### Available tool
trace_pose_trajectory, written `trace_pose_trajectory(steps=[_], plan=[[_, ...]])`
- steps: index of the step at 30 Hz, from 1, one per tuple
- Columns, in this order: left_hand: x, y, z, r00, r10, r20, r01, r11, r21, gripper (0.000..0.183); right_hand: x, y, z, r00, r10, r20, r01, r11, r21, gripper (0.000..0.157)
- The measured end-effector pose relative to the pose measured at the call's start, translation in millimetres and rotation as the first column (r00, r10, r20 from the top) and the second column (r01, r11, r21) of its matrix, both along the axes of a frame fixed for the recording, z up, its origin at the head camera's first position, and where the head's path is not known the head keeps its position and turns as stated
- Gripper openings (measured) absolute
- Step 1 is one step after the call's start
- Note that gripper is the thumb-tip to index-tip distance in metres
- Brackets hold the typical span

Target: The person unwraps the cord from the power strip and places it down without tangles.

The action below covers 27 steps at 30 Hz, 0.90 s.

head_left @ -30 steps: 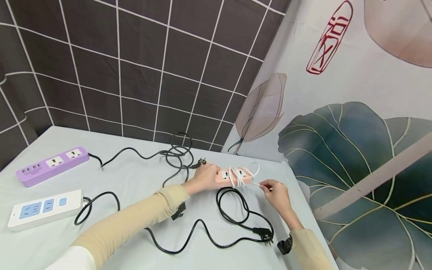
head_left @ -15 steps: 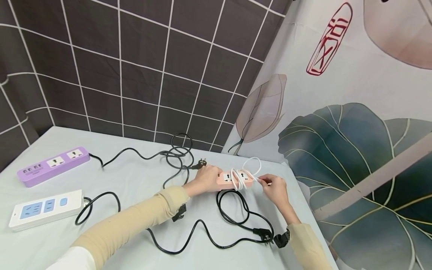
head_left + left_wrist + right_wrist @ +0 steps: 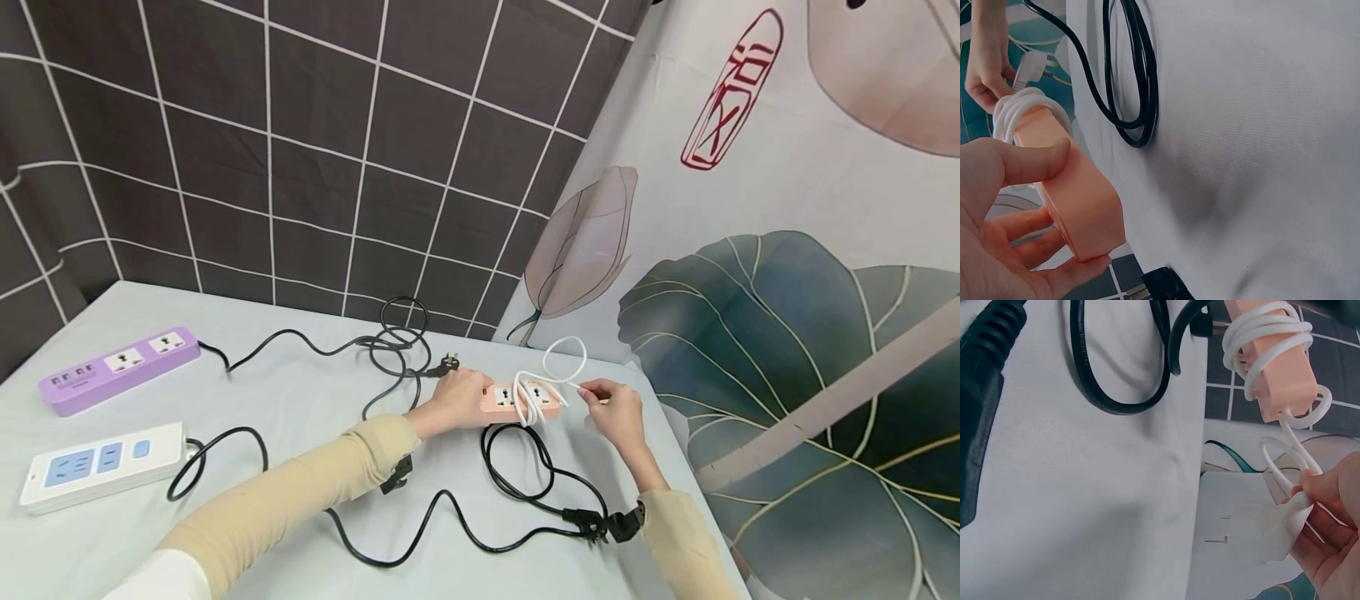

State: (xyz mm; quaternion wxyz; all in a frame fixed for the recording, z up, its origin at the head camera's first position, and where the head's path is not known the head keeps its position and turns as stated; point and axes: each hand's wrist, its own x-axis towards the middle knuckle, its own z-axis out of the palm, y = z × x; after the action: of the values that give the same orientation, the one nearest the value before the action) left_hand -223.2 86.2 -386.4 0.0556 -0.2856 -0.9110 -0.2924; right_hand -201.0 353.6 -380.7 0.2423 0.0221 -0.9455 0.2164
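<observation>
My left hand [image 3: 456, 397] grips one end of a pink power strip [image 3: 498, 412]. In the left wrist view its thumb lies over the strip's body [image 3: 1088, 200] and its fingers lie underneath. A white cord [image 3: 1267, 355] is wound several times around the strip's other end, and a loose loop stands up beyond it. My right hand [image 3: 617, 410] is to the right of the strip. Between thumb and fingers it pinches the white plug [image 3: 1279, 530] near where the cord enters; the prongs point away from the hand.
A purple power strip [image 3: 116, 372] and a white power strip [image 3: 105, 467] lie at the left of the table. Black cords run across the middle. One black plug [image 3: 444, 364] lies behind my left hand, another [image 3: 583, 520] near my right wrist.
My right hand has moved up slightly from its position a second ago, with the plug. The white loop now stands higher and wider. The left hand and strip have shifted only slightly.
</observation>
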Motion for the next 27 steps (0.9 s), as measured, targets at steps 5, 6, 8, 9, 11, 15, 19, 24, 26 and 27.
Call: trace_pose_trajectory(steps=[5,6,8,9,11,15,19,24,26,27], plan=[[-0.4,0.2,-0.9,1.0,0.005,0.009,-0.005,1.0,-0.015,0.037,2.1,0.0,2.4,1.0,-0.013,0.002,0.013,1.0,-0.018,0.011],[-0.4,0.1,-1.2,1.0,0.006,0.01,-0.006,1.0,-0.017,0.039,2.3,-0.1,2.7,1.0,-0.016,0.002,0.016,1.0,-0.021,0.011],[-0.7,-0.1,-1.3,1.0,0.009,0.007,-0.009,1.0,-0.029,0.042,2.2,0.1,3.2,1.0,-0.02,-0.002,0.02,1.0,-0.023,0.011],[-0.7,-0.3,-1.6,1.0,0.01,0.005,-0.01,0.999,-0.031,0.044,2.4,0.0,3.7,1.0,-0.022,-0.003,0.022,0.999,-0.025,0.011],[-0.9,-0.4,-2.0,1.0,0.011,-0.002,-0.011,0.999,-0.035,0.046,3.1,-0.1,5.0,1.0,-0.025,-0.006,0.025,0.999,-0.031,0.01],[-1.6,-0.6,-2.8,1.0,0.008,-0.004,-0.008,0.999,-0.037,0.044,5.1,-0.3,7.8,1.0,-0.026,-0.016,0.026,0.999,-0.043,0.009],[-1.9,-1.2,-2.1,1.0,0.019,0.001,-0.019,0.999,-0.042,0.039,7.6,-1.1,10.7,0.999,-0.014,-0.04,0.012,0.999,-0.048,0.009],[-1.5,-2.5,-0.7,0.999,0.033,0.019,-0.032,0.998,-0.046,0.036,12.7,-1.9,14.4,0.998,-0.009,-0.061,0.005,0.998,-0.063,0.009],[-1.5,-3.0,-0.5,0.999,0.031,0.022,-0.031,0.999,-0.041,0.036,14.6,-1.2,15.3,0.998,-0.014,-0.063,0.009,0.998,-0.066,0.009],[-1.7,-3.1,-0.4,0.999,0.031,0.023,-0.03,0.999,-0.04,0.037,15.6,-0.9,15.7,0.998,-0.015,-0.064,0.01,0.998,-0.067,0.008]])
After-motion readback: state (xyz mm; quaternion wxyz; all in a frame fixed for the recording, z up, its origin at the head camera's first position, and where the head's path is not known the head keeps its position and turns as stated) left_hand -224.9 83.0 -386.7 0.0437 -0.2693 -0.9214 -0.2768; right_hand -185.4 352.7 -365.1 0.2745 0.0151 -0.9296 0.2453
